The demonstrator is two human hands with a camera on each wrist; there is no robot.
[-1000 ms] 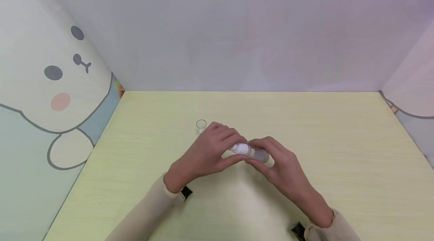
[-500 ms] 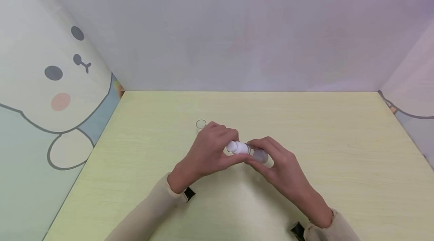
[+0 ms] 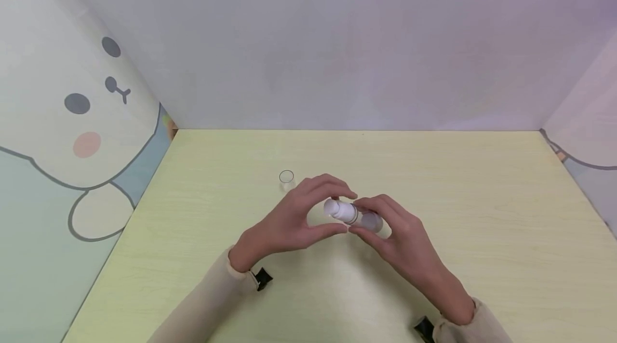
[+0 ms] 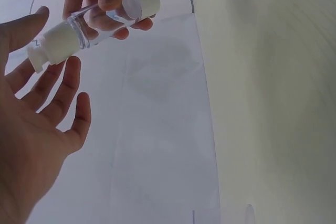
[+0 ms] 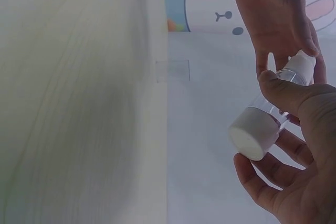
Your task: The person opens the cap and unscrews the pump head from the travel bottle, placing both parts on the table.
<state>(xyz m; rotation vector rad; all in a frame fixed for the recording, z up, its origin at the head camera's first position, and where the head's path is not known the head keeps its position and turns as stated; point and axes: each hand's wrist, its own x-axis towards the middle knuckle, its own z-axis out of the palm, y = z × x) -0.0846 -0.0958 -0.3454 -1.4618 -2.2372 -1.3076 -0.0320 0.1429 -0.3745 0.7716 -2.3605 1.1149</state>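
Note:
A small clear pump bottle [image 3: 355, 214] with a white pump head and white base is held tilted above the table. My right hand [image 3: 397, 236] grips its clear body between thumb and fingers, with the base towards that palm in the right wrist view. Around the white pump head [image 4: 59, 44], my left hand [image 3: 301, 217] is spread, thumb on one side and fingers on the other. The left thumb stands apart from the pump head in the left wrist view; whether a left fingertip brushes it I cannot tell. A clear cap [image 3: 286, 178] stands on the table beyond my left hand.
The pale wooden table [image 3: 458, 182] runs back to a grey-white wall [image 3: 356, 43]. A side panel with a cartoon animal [image 3: 87, 118] rises along the left, and another patterned panel [image 3: 588, 128] at the right.
My left hand first held the pump head, then its fingers and thumb spread apart from it, uncovering the white top. The right hand and bottle stay almost in place.

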